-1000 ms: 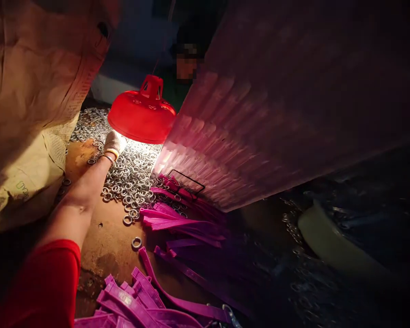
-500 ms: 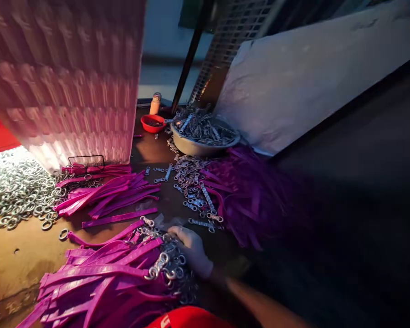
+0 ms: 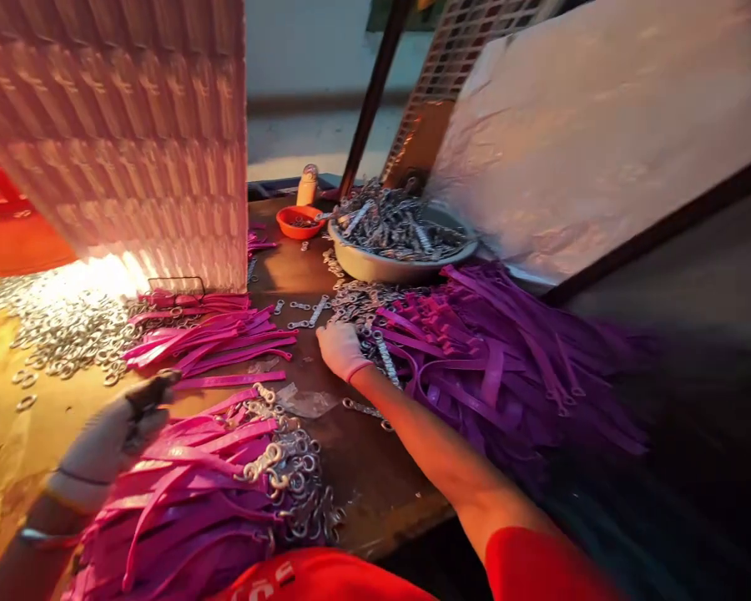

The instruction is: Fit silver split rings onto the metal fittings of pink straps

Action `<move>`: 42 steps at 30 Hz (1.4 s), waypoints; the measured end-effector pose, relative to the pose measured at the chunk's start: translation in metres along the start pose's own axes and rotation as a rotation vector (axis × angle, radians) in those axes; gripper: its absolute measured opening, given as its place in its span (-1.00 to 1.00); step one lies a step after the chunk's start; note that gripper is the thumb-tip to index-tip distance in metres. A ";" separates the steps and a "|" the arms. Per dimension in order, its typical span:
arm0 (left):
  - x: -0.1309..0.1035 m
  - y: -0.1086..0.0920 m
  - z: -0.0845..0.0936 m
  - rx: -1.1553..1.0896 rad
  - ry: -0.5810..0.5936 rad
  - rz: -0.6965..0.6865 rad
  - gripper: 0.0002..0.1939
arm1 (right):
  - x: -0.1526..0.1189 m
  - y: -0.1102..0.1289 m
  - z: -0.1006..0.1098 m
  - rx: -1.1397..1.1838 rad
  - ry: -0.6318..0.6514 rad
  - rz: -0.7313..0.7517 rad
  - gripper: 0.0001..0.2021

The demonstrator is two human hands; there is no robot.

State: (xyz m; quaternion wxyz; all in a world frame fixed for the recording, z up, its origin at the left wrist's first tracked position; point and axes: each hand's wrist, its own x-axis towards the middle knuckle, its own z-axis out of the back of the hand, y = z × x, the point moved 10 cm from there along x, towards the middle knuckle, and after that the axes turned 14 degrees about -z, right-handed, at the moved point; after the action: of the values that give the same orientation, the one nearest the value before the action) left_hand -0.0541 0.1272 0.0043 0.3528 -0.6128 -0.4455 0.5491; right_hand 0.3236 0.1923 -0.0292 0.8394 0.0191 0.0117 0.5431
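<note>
My right hand [image 3: 343,351], in a pale glove, reaches to the left edge of a heap of small metal chain links [image 3: 360,299]. Its fingers look curled, and whatever is in them is hidden. My left hand [image 3: 125,438] wears a pale glove with dark fingertips and is slightly blurred. Its fingers stretch to the right with the thumb apart, over the left side of a pile of magenta straps [image 3: 194,501]. Metal links and rings [image 3: 297,476] are fixed to the right ends of these straps. More magenta straps [image 3: 216,342] lie behind, below a corrugated panel.
A basin [image 3: 381,265] heaped with metal chains stands at the back, beside a small orange bowl [image 3: 299,224] and a bottle [image 3: 307,185]. Loose metal rings [image 3: 81,325] spread at left under a bright light. Purple straps [image 3: 476,367] pile at right. A ribbed panel [image 3: 163,150] rises at left.
My right hand has moved from the near strap pile's metal ends forward and right to the link heap. My left hand has come into view at the lower left. The view has shifted and brightened.
</note>
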 end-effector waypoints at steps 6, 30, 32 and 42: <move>-0.059 0.046 -0.046 -0.063 0.220 0.075 -0.73 | -0.003 -0.003 -0.029 -0.057 0.118 -0.020 -0.72; -0.132 0.031 -0.032 0.444 0.190 -0.516 -0.59 | -0.073 0.009 -0.013 0.389 0.100 -0.027 -0.81; -0.134 0.032 -0.033 0.486 0.212 -0.533 -0.59 | -0.101 0.025 0.001 0.486 0.112 0.063 -0.79; -0.130 0.035 -0.055 0.550 0.450 -0.538 -0.66 | -0.283 0.117 0.097 0.515 0.047 0.808 -0.83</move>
State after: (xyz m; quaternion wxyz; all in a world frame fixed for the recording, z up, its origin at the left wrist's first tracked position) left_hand 0.0057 -0.0029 0.0270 0.7212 -0.4627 -0.3387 0.3887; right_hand 0.1047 -0.0193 0.0724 0.5287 0.2172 0.1566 0.8055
